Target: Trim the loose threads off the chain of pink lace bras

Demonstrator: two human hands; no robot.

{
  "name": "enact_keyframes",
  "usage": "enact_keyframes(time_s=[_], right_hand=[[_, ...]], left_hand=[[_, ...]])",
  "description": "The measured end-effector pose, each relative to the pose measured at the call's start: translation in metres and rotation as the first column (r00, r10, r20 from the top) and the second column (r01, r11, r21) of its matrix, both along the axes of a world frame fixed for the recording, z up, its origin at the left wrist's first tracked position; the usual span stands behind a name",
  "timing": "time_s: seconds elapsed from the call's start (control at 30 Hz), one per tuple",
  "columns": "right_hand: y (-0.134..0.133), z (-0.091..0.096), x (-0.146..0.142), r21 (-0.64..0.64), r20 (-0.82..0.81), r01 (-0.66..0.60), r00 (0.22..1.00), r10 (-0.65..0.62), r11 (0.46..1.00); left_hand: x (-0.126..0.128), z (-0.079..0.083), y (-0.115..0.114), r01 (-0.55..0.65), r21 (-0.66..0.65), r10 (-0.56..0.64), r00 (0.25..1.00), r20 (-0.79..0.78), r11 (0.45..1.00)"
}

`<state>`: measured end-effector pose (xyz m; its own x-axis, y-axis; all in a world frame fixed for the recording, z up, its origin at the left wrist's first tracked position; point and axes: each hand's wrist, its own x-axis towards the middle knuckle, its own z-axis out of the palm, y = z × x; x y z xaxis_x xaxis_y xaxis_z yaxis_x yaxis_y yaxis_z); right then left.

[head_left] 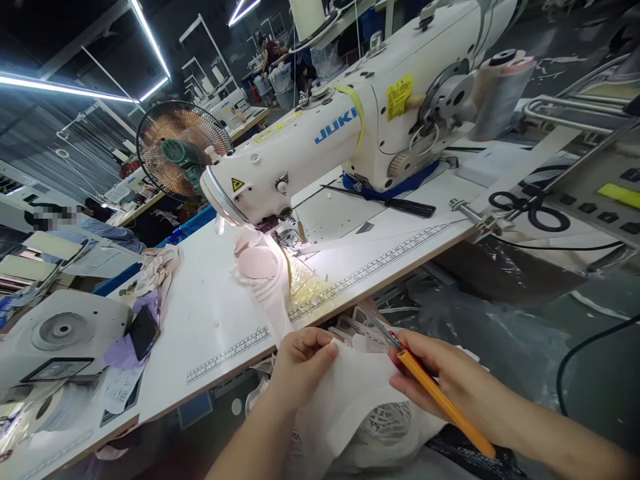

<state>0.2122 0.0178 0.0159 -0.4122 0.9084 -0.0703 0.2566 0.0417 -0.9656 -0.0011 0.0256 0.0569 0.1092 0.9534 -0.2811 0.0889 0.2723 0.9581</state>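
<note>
Just below the near edge of the white worktop (215, 320), the left hand (300, 363) pinches a piece of thin white fabric (350, 407), fingers clenched on its upper edge. The right hand (435, 377) grasps a slim orange-handled tool with a metal tip (440, 400), whose tip lies at the fabric's top edge, near the left thumb. A white Juki sewing machine (320, 133) stands on the worktop beyond.

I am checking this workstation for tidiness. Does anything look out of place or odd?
Only a phone, lying tilted on loose purple cloth at the table edge, left. Otherwise normal: left hand pinches white fabric, right hand holds an orange-handled tool.
</note>
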Motion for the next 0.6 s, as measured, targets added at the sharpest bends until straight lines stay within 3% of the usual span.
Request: enact_keyframes(time_s=[0.1, 0.17, 0.2, 0.27, 0.33, 0.37, 0.43, 0.5, 0.6], right_hand=[[-0.003, 0.008, 0.000, -0.018, -0.061, -0.021, 0.998, 0.020, 1.000], [-0.003, 0.018, -0.002, -0.030, -0.082, -0.014, 0.997, 0.011, 0.999], [-0.003, 0.024, -0.004, -0.035, -0.099, -0.011, 0.995, 0.007, 0.999], [-0.002, 0.037, -0.011, -0.029, -0.139, -0.007, 0.990, 0.002, 1.000], [-0.001, 0.051, -0.019, 0.003, -0.172, -0.006, 0.985, 0.006, 1.000], [-0.001, 0.057, -0.022, 0.028, -0.189, -0.003, 0.982, 0.008, 1.000], [-0.003, 0.069, -0.027, 0.084, -0.195, -0.015, 0.980, 0.031, 0.996], [-0.006, 0.078, -0.030, 0.139, -0.146, -0.079, 0.984, 0.099, 0.987], [-0.009, 0.084, -0.034, 0.224, 0.002, -0.152, 0.988, 0.156, 0.963]], left_hand=[[-0.003, 0.003, -0.004, 0.033, -0.010, -0.034, 0.997, -0.063, 0.999], [-0.004, 0.005, -0.014, 0.096, 0.132, -0.067, 0.975, -0.211, 0.987], [-0.003, 0.004, -0.023, 0.162, 0.236, -0.083, 0.947, -0.312, 0.958], [-0.001, -0.002, -0.046, 0.328, 0.433, -0.066, 0.853, -0.518, 0.839], [-0.003, -0.015, -0.072, 0.462, 0.521, 0.015, 0.738, -0.675, 0.718], [-0.007, -0.023, -0.085, 0.484, 0.527, 0.083, 0.676, -0.732, 0.699], [-0.025, -0.036, -0.108, 0.468, 0.486, 0.176, 0.562, -0.808, 0.738], [-0.058, -0.038, -0.128, 0.330, 0.450, 0.260, 0.485, -0.835, 0.830], [-0.116, -0.014, -0.157, 0.032, 0.392, 0.361, 0.328, -0.873, 0.919]])
